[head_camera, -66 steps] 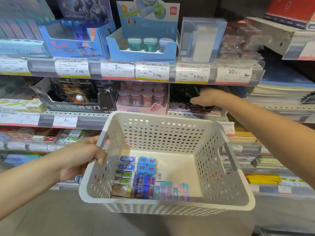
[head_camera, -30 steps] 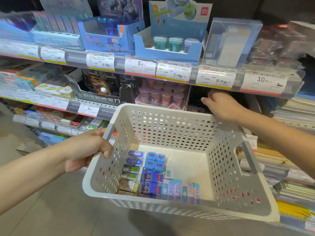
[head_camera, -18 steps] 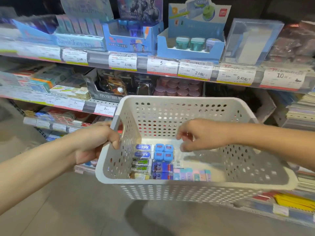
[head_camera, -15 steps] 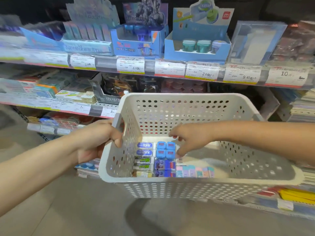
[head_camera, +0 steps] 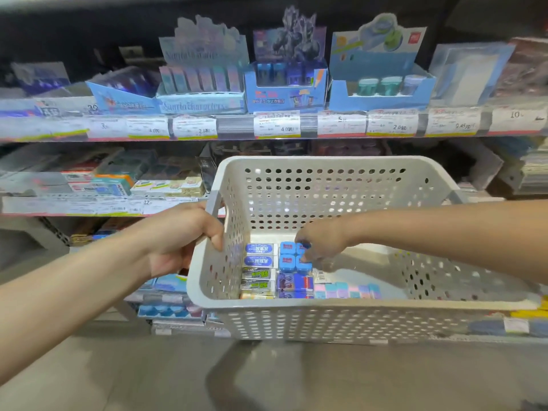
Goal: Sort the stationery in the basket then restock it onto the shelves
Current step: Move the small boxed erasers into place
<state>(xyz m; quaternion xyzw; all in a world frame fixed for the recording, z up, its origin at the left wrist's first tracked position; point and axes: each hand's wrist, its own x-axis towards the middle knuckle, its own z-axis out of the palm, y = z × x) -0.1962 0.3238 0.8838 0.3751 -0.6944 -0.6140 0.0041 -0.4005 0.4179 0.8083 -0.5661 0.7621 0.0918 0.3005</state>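
I've got the white perforated basket (head_camera: pixel 341 318) held up in front of the shelves (head_camera: pixel 267 126), tilted so its inside faces me. Stationery sits along its left-front floor: two blue-white erasers (head_camera: pixel 260 255) stacked by the left wall, two green-silver ones (head_camera: pixel 257 279) below them, four small blue cube erasers (head_camera: pixel 292 258) just to their right, dark blue/red packs (head_camera: pixel 295 284) under those, and a row of pastel pink/teal/purple erasers (head_camera: pixel 347 290) along the front wall. My right hand (head_camera: pixel 321 243) is down inside the basket, fingers (head_camera: pixel 307 256) curled onto the right-side cubes; looks like a pinch on the blue cubes, but motion blur means I can't tell for sure. My left hand (head_camera: pixel 184 237) grips the basket's left rim, fingers wrapped over the edge next to the grey handle (head_camera: pixel 214 201).

Behind: upper shelf w/ blue display boxes (head_camera: pixel 286 87) and price tags (head_camera: pixel 277 124), one reading 4.00. Mid shelf at left holds boxed erasers (head_camera: pixel 166 186), blurred. Grey tile floor (head_camera: pixel 148 375) below.
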